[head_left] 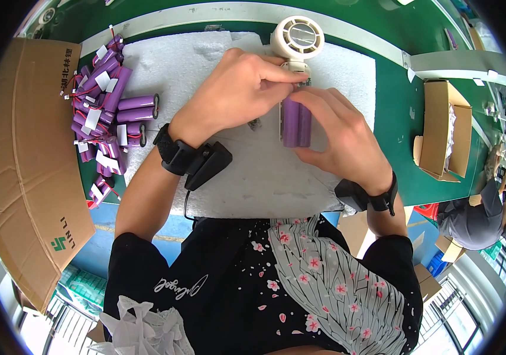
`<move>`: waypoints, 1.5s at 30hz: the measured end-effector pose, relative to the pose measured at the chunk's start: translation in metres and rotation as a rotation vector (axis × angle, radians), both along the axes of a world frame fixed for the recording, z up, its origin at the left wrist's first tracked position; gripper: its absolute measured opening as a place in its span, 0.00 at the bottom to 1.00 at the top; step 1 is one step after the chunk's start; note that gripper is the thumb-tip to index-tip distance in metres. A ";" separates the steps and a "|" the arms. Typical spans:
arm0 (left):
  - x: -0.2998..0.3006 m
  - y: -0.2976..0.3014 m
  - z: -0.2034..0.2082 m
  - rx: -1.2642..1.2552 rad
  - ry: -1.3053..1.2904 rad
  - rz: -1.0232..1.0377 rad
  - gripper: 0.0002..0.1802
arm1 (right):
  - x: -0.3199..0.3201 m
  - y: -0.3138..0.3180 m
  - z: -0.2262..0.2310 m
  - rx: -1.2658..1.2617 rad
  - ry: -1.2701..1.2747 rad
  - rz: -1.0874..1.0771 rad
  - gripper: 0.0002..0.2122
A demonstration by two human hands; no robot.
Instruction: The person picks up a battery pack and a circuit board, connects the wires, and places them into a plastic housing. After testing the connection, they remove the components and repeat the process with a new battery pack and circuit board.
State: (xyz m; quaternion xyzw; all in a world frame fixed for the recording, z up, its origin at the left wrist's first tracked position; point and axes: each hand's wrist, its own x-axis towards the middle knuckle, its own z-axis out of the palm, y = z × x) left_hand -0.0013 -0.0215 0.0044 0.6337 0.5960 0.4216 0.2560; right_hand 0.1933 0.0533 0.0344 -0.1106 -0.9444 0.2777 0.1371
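Note:
A cream handheld fan [298, 39] lies on the white foam sheet [235, 183] before me, its round grille at the far end. Two purple cells of a battery pack [296, 125] show in its uncovered handle. My left hand [244, 86] is closed in a pinch at the handle's top, just under the grille; what its fingertips hold is hidden. My right hand [339, 127] curves along the handle's right side. Its fingertips meet the left ones at the top of the cells, and its thumb sits by their near end.
Purple battery packs [108, 89] with red wires and white tabs are heaped at the left, beside a large cardboard box [28, 160]. A small open carton [447, 130] stands on the green table at the right. Another person [474, 219] is farther right.

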 end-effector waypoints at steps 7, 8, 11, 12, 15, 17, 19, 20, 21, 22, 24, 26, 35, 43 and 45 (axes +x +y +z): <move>0.000 0.000 0.003 0.019 -0.008 -0.013 0.13 | 0.001 -0.006 0.003 -0.057 0.005 -0.050 0.31; 0.000 0.000 0.002 0.024 -0.011 -0.010 0.13 | 0.002 -0.007 0.002 -0.058 0.004 -0.050 0.31; 0.001 0.000 0.001 0.031 -0.018 -0.002 0.13 | 0.004 -0.010 0.002 0.000 0.017 -0.063 0.30; 0.001 0.001 0.000 0.038 -0.015 0.003 0.13 | 0.004 -0.011 0.002 -0.001 0.016 -0.062 0.30; 0.002 0.001 -0.002 0.051 -0.009 0.014 0.13 | 0.005 -0.013 0.004 -0.041 -0.024 -0.087 0.28; 0.002 0.001 -0.004 0.064 -0.018 0.026 0.12 | 0.006 -0.014 0.005 -0.025 -0.031 -0.092 0.28; 0.002 0.001 -0.004 0.069 -0.024 0.032 0.12 | 0.006 -0.016 0.005 0.008 -0.044 -0.101 0.27; 0.001 0.001 -0.003 0.055 -0.013 0.027 0.13 | 0.006 -0.016 0.004 0.007 -0.045 -0.101 0.27; 0.001 0.001 -0.002 0.041 -0.003 0.022 0.14 | 0.006 -0.016 0.004 0.012 -0.043 -0.106 0.27; 0.001 0.001 -0.001 0.026 0.007 0.017 0.14 | 0.006 -0.017 0.004 0.017 -0.042 -0.110 0.26; 0.001 0.001 -0.002 0.039 0.005 0.019 0.14 | 0.006 -0.018 0.003 0.021 -0.040 -0.117 0.26; 0.001 0.002 -0.003 0.067 0.002 0.027 0.12 | 0.006 -0.020 0.002 0.016 -0.042 -0.138 0.26; 0.001 0.001 -0.002 0.017 -0.037 0.049 0.13 | 0.004 -0.021 0.001 0.006 -0.029 -0.171 0.25; -0.002 0.001 -0.001 -0.080 -0.008 0.015 0.15 | 0.006 -0.017 0.000 0.033 -0.014 -0.144 0.24; -0.003 0.001 -0.001 -0.078 -0.010 0.010 0.15 | 0.006 -0.018 0.000 0.032 -0.021 -0.148 0.24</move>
